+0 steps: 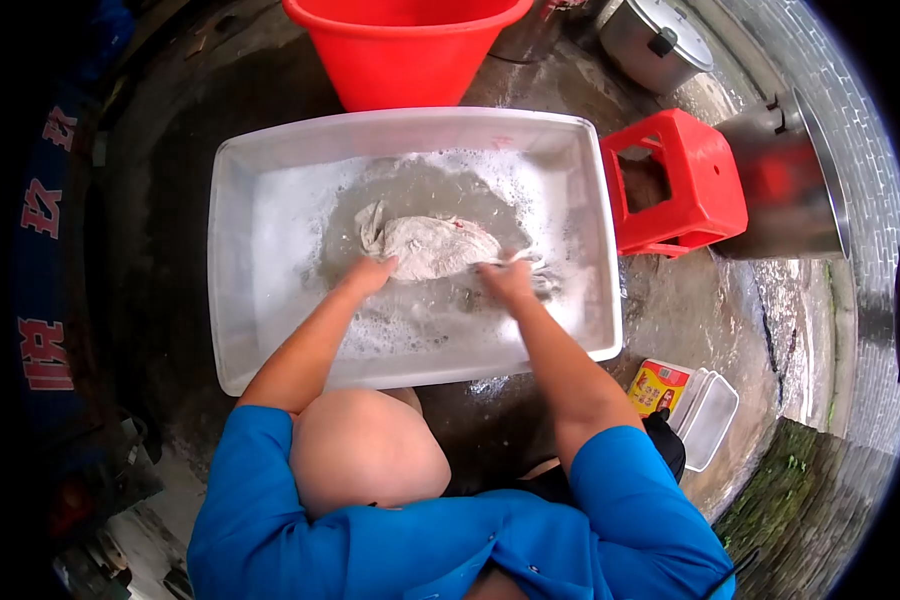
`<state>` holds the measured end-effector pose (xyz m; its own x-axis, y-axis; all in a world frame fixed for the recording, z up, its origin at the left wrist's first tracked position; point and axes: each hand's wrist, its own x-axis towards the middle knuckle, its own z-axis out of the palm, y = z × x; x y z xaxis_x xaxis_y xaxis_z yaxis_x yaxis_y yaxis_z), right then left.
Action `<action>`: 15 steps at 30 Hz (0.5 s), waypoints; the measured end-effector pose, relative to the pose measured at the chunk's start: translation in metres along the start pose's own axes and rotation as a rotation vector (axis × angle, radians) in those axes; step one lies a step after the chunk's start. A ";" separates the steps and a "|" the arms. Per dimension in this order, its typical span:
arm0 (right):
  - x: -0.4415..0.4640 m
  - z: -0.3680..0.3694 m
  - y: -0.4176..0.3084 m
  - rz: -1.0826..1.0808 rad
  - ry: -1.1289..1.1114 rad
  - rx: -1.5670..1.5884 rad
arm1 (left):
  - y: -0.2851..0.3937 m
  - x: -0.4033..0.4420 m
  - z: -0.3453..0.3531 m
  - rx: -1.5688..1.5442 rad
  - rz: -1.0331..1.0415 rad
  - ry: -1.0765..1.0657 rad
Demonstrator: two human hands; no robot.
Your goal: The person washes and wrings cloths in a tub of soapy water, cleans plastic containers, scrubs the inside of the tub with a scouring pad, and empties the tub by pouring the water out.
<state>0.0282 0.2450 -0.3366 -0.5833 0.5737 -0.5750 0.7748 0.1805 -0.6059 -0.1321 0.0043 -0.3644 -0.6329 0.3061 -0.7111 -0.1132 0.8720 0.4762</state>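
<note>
A wet, whitish cloth point(432, 247) with a small red mark lies bunched in soapy water inside a large white plastic tub point(232, 270). My left hand point(372, 272) is closed on the cloth's left end, at the water's surface. At the other end, my right hand point(508, 280) grips the cloth where it narrows into a twist. White foam point(288, 230) floats round the sides of the tub, and the water in the middle is grey. My fingertips are partly hidden by the cloth and the water.
Behind the tub stands a red bucket point(405, 50). To the right are a red plastic stool point(685, 180), a big metal pot point(785, 180) and a lidded pot point(655, 45). Clear plastic containers point(708, 420) with a yellow-red label sit on the wet floor at lower right.
</note>
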 end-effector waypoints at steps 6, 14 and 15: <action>-0.103 0.033 -0.145 -0.405 -0.525 0.604 | 0.022 -0.030 -0.022 -1.113 -0.021 -0.446; -0.160 0.060 -0.172 -1.401 0.198 -0.036 | 0.039 -0.012 -0.032 -1.612 0.207 -1.167; -0.142 0.057 -0.169 -1.271 0.052 -0.322 | 0.048 -0.020 -0.029 -1.612 0.204 -1.179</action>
<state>-0.0338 0.0874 -0.1837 -0.9401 -0.1087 0.3230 -0.2783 0.7920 -0.5435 -0.1470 0.0284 -0.3120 -0.0807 0.9756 -0.2040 -0.9964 -0.0738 0.0412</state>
